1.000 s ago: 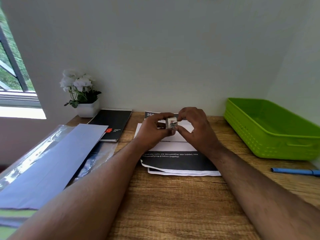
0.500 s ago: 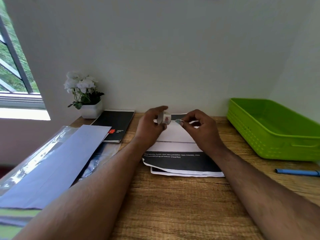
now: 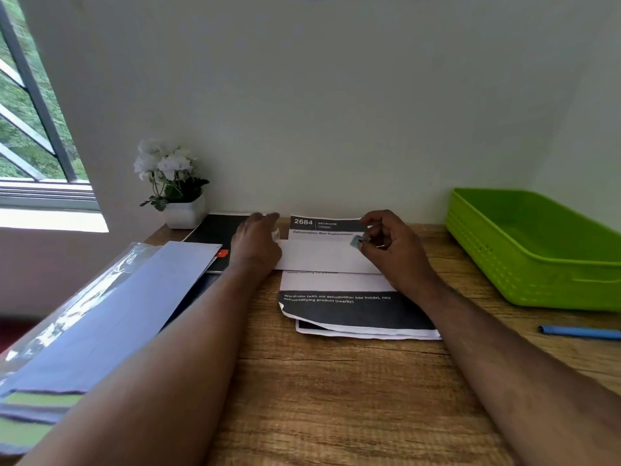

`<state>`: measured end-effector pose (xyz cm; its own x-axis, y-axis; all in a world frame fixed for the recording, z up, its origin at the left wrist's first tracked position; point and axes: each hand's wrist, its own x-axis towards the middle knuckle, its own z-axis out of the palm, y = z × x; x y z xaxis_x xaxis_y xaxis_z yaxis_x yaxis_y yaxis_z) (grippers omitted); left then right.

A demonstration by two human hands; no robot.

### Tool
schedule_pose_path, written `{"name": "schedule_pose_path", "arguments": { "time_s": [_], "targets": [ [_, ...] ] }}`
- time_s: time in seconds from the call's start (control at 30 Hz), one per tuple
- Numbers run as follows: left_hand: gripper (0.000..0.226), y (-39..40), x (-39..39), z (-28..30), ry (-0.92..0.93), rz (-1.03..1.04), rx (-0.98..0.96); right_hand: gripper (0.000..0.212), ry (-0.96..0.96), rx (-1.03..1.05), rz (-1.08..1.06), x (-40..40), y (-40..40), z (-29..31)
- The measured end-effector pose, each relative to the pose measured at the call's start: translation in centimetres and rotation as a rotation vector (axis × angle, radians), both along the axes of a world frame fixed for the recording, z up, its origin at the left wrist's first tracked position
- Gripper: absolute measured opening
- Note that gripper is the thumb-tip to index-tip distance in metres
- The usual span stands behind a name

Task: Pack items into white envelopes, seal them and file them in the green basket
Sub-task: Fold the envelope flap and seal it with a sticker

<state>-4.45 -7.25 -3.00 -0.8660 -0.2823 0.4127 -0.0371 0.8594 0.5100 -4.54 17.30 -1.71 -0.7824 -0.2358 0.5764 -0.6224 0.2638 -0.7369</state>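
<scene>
Wooden desk [image 3: 336,398] against pale wall. L hand [image 3: 257,245] curled over a small whitish roll, prob. tape [image 3: 275,234], at left end of white envelope [image 3: 322,255]; fingers bent round it, thumb side hidden, so grip only partly seen. R hand [image 3: 391,245] at envelope's right end, thumb + forefinger pinched on a small grey-blue bit [image 3: 355,243], too small to ID; other fingers curled in. Envelope lies flat across printed sheets [image 3: 353,307] w/ black bands, header "2684 BEDROOM". Green basket [image 3: 537,260] on desk at right, well apart from envelope, nothing seen inside. Blue pen [image 3: 578,332] near basket's front edge. Black notebook [image 3: 215,235] under L hand's side; potted white flowers [image 3: 171,183] behind it. Plastic sleeve w/ pale envelopes [image 3: 111,314] far left
</scene>
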Motion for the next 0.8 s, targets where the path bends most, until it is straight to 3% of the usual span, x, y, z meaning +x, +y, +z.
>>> {"name": "schedule_pose_path", "arguments": {
  "time_s": [0.07,0.13,0.27,0.37,0.5,0.63,0.8],
  "targets": [
    [0.053,1.5,0.9,1.3,0.155,-0.058,-0.039,0.040,-0.053,-0.037,0.036,-0.1,-0.1,0.0],
    [0.041,3.6,1.9,2.4,0.288,-0.263,0.047,0.044,-0.098,-0.067,0.055,-0.3,-0.2,-0.1],
    [0.051,7.8,3.6,2.8,0.256,-0.570,0.132,0.046,-0.085,-0.008,0.050,-0.1,0.0,0.0],
    [0.047,8.4,3.2,2.1,0.301,-0.589,0.020,0.048,-0.057,0.045,0.057,0.3,0.3,0.2],
    [0.035,7.9,2.8,1.7,0.365,-0.570,0.070,0.051,-0.073,0.021,0.093,0.0,0.5,0.1],
    [0.037,8.2,3.0,2.0,0.341,-0.529,0.343,0.049,-0.133,-0.132,0.087,-0.4,0.2,0.2],
    [0.049,8.4,3.1,2.3,0.171,-0.559,0.754,0.044,-0.272,-0.437,0.131,-0.7,0.3,0.6]
  ]
}}
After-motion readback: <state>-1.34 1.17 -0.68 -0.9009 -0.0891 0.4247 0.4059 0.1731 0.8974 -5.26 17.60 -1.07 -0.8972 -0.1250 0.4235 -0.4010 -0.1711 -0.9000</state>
